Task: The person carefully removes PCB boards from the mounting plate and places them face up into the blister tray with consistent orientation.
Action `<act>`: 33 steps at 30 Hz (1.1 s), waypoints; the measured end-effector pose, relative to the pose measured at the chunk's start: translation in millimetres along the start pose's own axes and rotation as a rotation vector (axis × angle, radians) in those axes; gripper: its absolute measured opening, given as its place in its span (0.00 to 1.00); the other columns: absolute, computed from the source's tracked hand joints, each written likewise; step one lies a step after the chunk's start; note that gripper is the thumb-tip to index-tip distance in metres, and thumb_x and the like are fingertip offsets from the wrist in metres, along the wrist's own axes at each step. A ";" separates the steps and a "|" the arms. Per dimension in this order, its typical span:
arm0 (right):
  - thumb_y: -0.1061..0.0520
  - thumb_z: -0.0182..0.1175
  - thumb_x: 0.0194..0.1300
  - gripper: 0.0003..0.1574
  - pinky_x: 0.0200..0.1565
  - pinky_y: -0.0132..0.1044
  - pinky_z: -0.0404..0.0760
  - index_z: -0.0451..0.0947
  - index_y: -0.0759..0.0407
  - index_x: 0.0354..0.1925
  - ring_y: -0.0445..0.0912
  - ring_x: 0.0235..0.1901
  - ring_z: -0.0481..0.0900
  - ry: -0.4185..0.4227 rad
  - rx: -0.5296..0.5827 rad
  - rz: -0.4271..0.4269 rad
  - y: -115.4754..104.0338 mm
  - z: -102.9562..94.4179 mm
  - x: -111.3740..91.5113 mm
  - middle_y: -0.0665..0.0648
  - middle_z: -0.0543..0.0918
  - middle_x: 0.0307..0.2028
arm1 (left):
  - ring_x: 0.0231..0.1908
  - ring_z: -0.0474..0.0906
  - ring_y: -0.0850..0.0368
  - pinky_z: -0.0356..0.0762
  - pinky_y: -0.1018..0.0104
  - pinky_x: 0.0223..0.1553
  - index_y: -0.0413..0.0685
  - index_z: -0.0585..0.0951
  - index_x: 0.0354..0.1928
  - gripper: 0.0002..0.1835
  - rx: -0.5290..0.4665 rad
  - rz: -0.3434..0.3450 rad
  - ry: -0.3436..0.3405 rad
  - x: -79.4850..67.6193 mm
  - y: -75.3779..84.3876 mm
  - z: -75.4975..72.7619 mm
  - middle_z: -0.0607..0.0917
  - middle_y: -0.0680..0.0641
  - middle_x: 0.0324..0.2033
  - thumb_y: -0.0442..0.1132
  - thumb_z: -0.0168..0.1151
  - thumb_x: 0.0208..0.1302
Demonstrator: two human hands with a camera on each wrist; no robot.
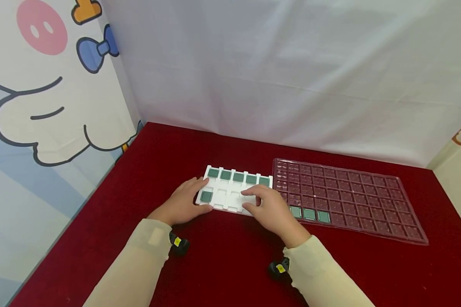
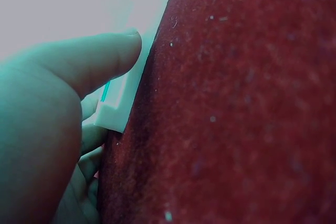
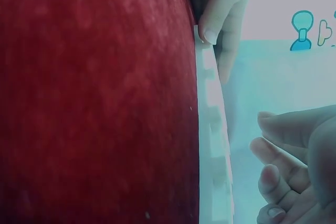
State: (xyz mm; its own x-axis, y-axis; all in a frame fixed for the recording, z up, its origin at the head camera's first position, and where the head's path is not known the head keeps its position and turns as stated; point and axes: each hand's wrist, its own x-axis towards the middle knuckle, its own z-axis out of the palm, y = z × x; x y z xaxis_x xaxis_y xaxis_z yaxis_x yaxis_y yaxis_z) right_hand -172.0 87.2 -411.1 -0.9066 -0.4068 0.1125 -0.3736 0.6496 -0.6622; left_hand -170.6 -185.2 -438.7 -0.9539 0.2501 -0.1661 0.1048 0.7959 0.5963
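While the left hand [image 1: 181, 204] grips the left end of the white rectangular plastic tray [image 1: 222, 188] on the red cloth-covered desk [image 1: 219, 264], likely steadying it, the right hand [image 1: 270, 209] hovers above, fingers [image 3: 269, 176] parted, nothing visible between; clear plastic grid tray [image 1: 347, 196] sits alongside, probably for reach.

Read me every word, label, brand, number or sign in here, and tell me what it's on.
No readable words, brands or numbers in any view.
Yellow stickers on the black wrist devices: any mark is too small to read.
Green squares: no lettering I can make out.
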 end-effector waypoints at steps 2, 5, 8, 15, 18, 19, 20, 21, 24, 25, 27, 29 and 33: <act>0.58 0.72 0.65 0.17 0.33 0.41 0.71 0.88 0.56 0.53 0.44 0.25 0.67 -0.003 -0.002 -0.003 -1.7 2.9 0.9 0.52 0.81 0.37 | 0.78 0.46 0.39 0.50 0.38 0.74 0.51 0.57 0.82 0.47 0.000 -0.002 -0.001 -0.5 0.6 -0.4 0.56 0.41 0.80 0.51 0.68 0.66; 0.58 0.72 0.65 0.17 0.33 0.41 0.71 0.88 0.55 0.53 0.44 0.25 0.68 0.000 -0.008 -0.008 -3.8 7.6 2.9 0.50 0.80 0.34 | 0.79 0.46 0.39 0.50 0.38 0.74 0.51 0.57 0.82 0.47 0.000 -0.003 -0.004 -1.0 1.0 -0.8 0.56 0.41 0.80 0.51 0.68 0.66; 0.58 0.72 0.65 0.17 0.33 0.41 0.72 0.88 0.54 0.52 0.44 0.26 0.69 0.001 -0.006 -0.018 -6.1 11.8 5.1 0.50 0.82 0.36 | 0.78 0.46 0.40 0.51 0.37 0.74 0.51 0.57 0.82 0.47 0.001 -0.005 -0.006 -1.4 0.4 -0.9 0.56 0.41 0.80 0.51 0.68 0.66; 0.58 0.72 0.65 0.17 0.35 0.40 0.74 0.88 0.55 0.53 0.44 0.28 0.71 -0.006 0.011 -0.048 -11.7 19.1 9.3 0.51 0.84 0.42 | 0.78 0.47 0.39 0.51 0.37 0.74 0.51 0.57 0.82 0.47 0.000 -0.002 -0.003 -1.9 -1.0 -0.3 0.56 0.41 0.80 0.51 0.68 0.67; 0.59 0.72 0.64 0.17 0.34 0.40 0.73 0.88 0.56 0.52 0.43 0.28 0.70 -0.004 0.016 -0.060 -13.6 21.8 10.4 0.50 0.83 0.39 | 0.78 0.47 0.39 0.52 0.37 0.73 0.51 0.57 0.82 0.47 0.002 0.001 -0.003 -1.9 -1.7 0.2 0.56 0.41 0.80 0.51 0.68 0.67; 0.59 0.72 0.64 0.16 0.34 0.40 0.73 0.88 0.56 0.52 0.43 0.27 0.70 -0.004 0.017 -0.064 -13.8 22.9 10.8 0.50 0.82 0.37 | 0.78 0.47 0.39 0.52 0.37 0.73 0.51 0.57 0.82 0.46 0.002 0.000 -0.003 -2.0 -1.5 0.3 0.56 0.41 0.80 0.51 0.68 0.67; 0.59 0.72 0.64 0.16 0.33 0.39 0.73 0.88 0.56 0.51 0.43 0.27 0.70 -0.004 0.015 -0.068 -14.0 24.0 11.4 0.49 0.82 0.36 | 0.78 0.47 0.39 0.52 0.37 0.73 0.51 0.57 0.82 0.46 0.003 0.001 -0.002 -2.1 -1.3 0.3 0.56 0.41 0.80 0.50 0.68 0.67; 0.59 0.72 0.64 0.16 0.33 0.39 0.73 0.88 0.56 0.51 0.43 0.27 0.70 -0.006 0.013 -0.071 -14.3 25.0 11.9 0.49 0.81 0.35 | 0.78 0.47 0.39 0.52 0.37 0.73 0.51 0.57 0.82 0.46 0.003 0.002 -0.002 -2.2 -1.1 0.2 0.56 0.41 0.80 0.50 0.68 0.67; 0.59 0.72 0.65 0.16 0.33 0.39 0.73 0.88 0.55 0.52 0.42 0.26 0.70 -0.012 0.006 -0.079 -14.5 28.1 14.0 0.48 0.82 0.35 | 0.78 0.47 0.39 0.52 0.37 0.73 0.51 0.57 0.82 0.46 0.001 0.002 -0.004 -2.4 -0.7 -0.6 0.56 0.41 0.80 0.50 0.68 0.67; 0.59 0.71 0.65 0.16 0.33 0.39 0.73 0.88 0.55 0.52 0.42 0.26 0.70 -0.017 0.003 -0.082 -14.9 28.9 14.9 0.48 0.83 0.36 | 0.78 0.47 0.39 0.52 0.37 0.73 0.51 0.57 0.82 0.46 0.001 0.003 -0.004 -2.3 -0.4 -0.9 0.56 0.41 0.80 0.50 0.68 0.67; 0.58 0.71 0.65 0.17 0.33 0.38 0.73 0.88 0.55 0.53 0.42 0.27 0.71 -0.025 -0.005 -0.084 -15.8 30.1 16.5 0.49 0.84 0.39 | 0.78 0.46 0.40 0.51 0.37 0.73 0.51 0.57 0.82 0.46 0.000 0.007 -0.007 -1.7 -1.0 -1.0 0.56 0.41 0.80 0.51 0.68 0.67; 0.58 0.71 0.65 0.17 0.34 0.38 0.74 0.87 0.55 0.53 0.42 0.28 0.71 -0.025 -0.011 -0.091 -17.0 31.1 18.2 0.50 0.85 0.42 | 0.79 0.46 0.40 0.51 0.37 0.74 0.51 0.57 0.82 0.46 0.004 0.015 -0.006 -0.6 -1.7 -0.7 0.56 0.41 0.80 0.51 0.67 0.68; 0.58 0.71 0.65 0.17 0.35 0.38 0.74 0.87 0.55 0.53 0.42 0.28 0.72 -0.024 -0.004 -0.107 -21.3 34.3 20.7 0.50 0.86 0.46 | 0.79 0.46 0.39 0.50 0.36 0.74 0.51 0.57 0.82 0.46 0.010 0.025 -0.008 -0.1 -2.8 -0.2 0.56 0.41 0.80 0.52 0.67 0.68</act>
State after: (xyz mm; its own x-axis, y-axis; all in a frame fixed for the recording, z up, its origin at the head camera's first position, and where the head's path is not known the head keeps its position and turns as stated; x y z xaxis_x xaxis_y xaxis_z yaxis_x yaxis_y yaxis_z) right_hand -176.2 42.9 -420.1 -0.8566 -0.4891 0.1643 -0.4686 0.6043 -0.6444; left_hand -170.9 -187.6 -440.1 -0.9488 0.2740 -0.1573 0.1312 0.7946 0.5927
